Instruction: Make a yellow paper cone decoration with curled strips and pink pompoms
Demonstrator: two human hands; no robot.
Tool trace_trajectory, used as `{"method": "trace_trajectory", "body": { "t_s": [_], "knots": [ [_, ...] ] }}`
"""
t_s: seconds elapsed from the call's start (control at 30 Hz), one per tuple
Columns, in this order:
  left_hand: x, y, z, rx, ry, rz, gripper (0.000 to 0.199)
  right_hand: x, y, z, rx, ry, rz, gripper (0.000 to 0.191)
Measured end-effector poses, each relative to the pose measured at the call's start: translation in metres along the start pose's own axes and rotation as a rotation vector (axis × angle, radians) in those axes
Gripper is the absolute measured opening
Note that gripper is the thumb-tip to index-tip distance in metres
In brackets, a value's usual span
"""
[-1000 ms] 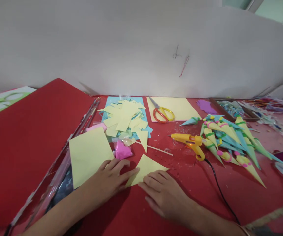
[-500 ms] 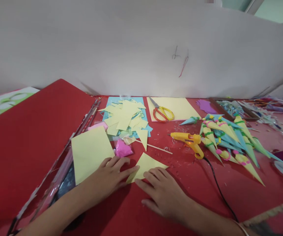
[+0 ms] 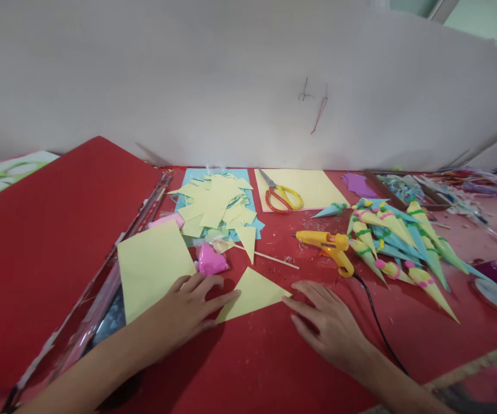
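A pale yellow paper triangle (image 3: pixel 252 294) lies flat on the red table. My left hand (image 3: pixel 194 305) rests with its fingers spread at the triangle's left side, its index finger on the paper. At the right corner is my right hand (image 3: pixel 328 319), fingers apart, the fingertips touching or just beside the tip. A larger yellow sheet (image 3: pixel 156 270) lies partly under my left forearm. Beyond my left fingers sits a bright pink lump in clear plastic (image 3: pixel 211 259). A thin white stick (image 3: pixel 274 260) lies behind the triangle.
A yellow glue gun (image 3: pixel 328 244) with a black cord lies right of centre, near a pile of decorated paper cones (image 3: pixel 404 230). Scissors (image 3: pixel 281 192) lie on a cream sheet (image 3: pixel 317 184). Cut paper pieces (image 3: pixel 218 201) are heaped behind. A large red board (image 3: pixel 58 241) stands left.
My right hand has slid right along the paper's edge, from its middle to its right corner, baring more of the triangle. My left hand stays at the left side. The view has shifted slightly.
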State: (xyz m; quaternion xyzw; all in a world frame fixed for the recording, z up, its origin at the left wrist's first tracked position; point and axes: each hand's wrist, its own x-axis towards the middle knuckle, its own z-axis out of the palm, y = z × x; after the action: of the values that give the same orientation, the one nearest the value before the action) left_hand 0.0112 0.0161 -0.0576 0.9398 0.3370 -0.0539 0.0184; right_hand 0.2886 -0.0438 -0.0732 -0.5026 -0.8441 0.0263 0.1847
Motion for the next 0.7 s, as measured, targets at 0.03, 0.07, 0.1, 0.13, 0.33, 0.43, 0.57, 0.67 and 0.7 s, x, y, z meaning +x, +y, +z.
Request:
{"method": "trace_trajectory", "body": {
  "t_s": [0.03,0.07,0.1,0.13,0.33,0.43,0.57,0.67,0.7],
  "knots": [
    [0.000,0.000,0.000,-0.004,0.003,0.001,0.051,-0.001,0.002,0.000,0.001,0.014,0.008,0.028],
    [0.000,0.000,0.001,-0.006,0.006,0.005,0.051,-0.003,0.003,0.001,0.000,0.026,0.013,0.029],
    [0.000,0.000,0.001,-0.007,0.008,0.006,0.051,-0.004,0.004,0.001,-0.004,0.037,0.016,0.029],
    [0.000,0.000,0.001,-0.007,0.009,0.006,0.051,-0.005,0.005,0.001,-0.008,0.046,0.016,0.029],
    [-0.001,-0.001,0.000,-0.039,0.032,0.004,0.049,-0.004,0.008,0.001,0.005,0.074,0.037,0.024],
    [-0.001,-0.001,-0.004,-0.075,0.050,0.004,0.045,0.004,0.007,0.002,0.058,0.059,0.058,0.020],
    [0.002,0.006,-0.014,-0.156,0.050,0.006,0.046,0.025,-0.002,0.002,0.191,-0.052,-0.022,0.032],
    [0.007,0.015,-0.021,-0.215,0.037,-0.040,0.045,0.041,-0.009,0.002,0.252,-0.077,-0.034,0.035],
    [0.009,0.018,-0.023,-0.226,0.030,-0.065,0.045,0.045,-0.010,0.002,0.235,-0.089,-0.067,0.036]
  ]
}}
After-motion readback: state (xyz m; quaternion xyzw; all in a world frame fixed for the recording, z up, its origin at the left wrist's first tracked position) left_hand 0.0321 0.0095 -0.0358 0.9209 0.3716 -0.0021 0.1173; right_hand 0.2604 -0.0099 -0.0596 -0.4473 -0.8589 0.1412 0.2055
